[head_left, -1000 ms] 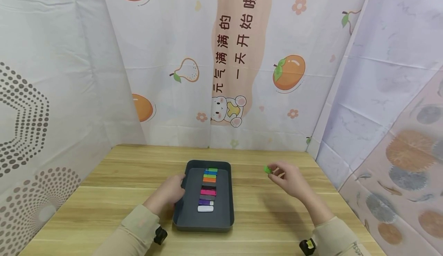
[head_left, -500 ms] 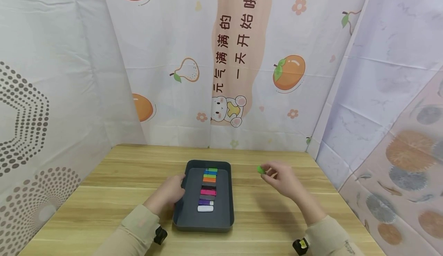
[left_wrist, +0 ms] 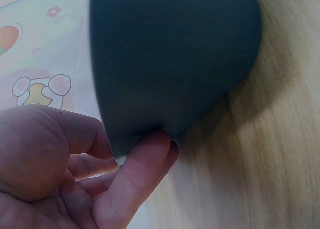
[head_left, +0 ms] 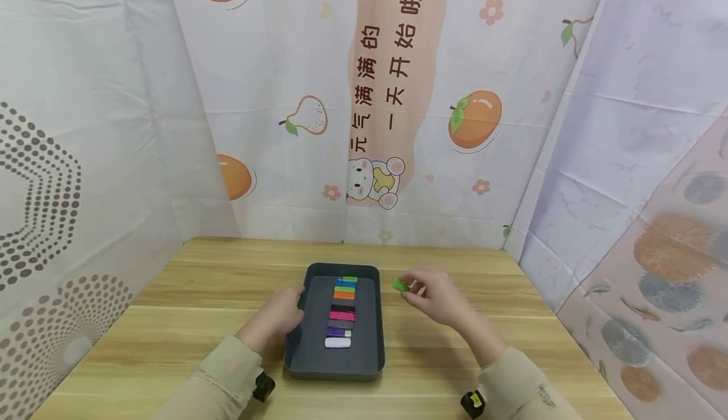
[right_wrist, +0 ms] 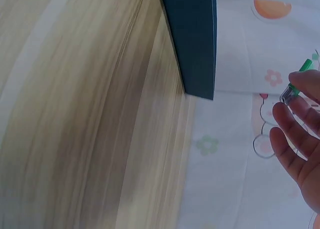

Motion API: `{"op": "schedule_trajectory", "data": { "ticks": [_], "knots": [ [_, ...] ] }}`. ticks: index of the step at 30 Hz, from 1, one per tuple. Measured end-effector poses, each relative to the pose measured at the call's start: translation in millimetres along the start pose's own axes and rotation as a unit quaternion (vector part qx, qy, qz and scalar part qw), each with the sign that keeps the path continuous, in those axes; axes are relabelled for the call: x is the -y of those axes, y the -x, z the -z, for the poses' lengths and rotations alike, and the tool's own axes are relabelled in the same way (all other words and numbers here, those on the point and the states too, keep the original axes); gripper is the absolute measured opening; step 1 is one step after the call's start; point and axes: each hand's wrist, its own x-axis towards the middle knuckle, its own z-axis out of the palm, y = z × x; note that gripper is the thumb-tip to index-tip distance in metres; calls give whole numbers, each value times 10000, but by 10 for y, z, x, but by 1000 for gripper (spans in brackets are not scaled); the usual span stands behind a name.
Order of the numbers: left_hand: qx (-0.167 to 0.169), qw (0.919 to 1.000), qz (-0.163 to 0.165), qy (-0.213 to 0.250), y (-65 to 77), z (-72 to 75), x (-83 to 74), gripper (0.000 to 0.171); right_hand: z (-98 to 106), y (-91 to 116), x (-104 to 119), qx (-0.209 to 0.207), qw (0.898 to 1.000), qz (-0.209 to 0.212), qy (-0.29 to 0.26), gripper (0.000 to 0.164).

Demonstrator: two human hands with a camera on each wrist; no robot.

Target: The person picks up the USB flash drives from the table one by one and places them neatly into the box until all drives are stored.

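Note:
My left hand (head_left: pixel 277 314) grips the left wall of a dark grey rectangular tray (head_left: pixel 309 358). In the left wrist view its fingers (left_wrist: pixel 145 159) pinch the tray's edge. My right hand (head_left: pixel 439 297) pinches a small green USB flash drive (head_left: pixel 400 285) between thumb and fingers, just right of the tray and above the table. Its metal end (right_wrist: pixel 287 95) shows in the right wrist view. Inside the tray several flash drives lie in a column, among them a white one (head_left: pixel 338 343), a purple one (head_left: pixel 337 332), a pink one (head_left: pixel 342 316) and an orange one (head_left: pixel 344 295).
The tray stands on a wood-grain table (head_left: pixel 227 275). Behind it hangs a white curtain (head_left: pixel 301 174) with fruit prints, and more curtains close off both sides. A small black camera is strapped at each sleeve cuff.
The right hand has moved left toward the tray, carrying the green flash drive. The left hand, the tray and the drives in it stay where they were.

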Motion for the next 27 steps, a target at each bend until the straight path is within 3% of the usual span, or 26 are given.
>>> {"op": "schedule_trajectory", "data": {
  "ticks": [5,15,27],
  "knots": [
    [-12,10000,0,-42,-2,1,3,56,-96,-89,99,104,9999,104,87,21],
    [27,10000,63,8,0,1,9,57,-304,-251,367,920,9954,123,231,20],
    [52,9999,63,90,-4,-3,17,58,-585,-328,523,1613,9846,349,572,20]
  ]
}}
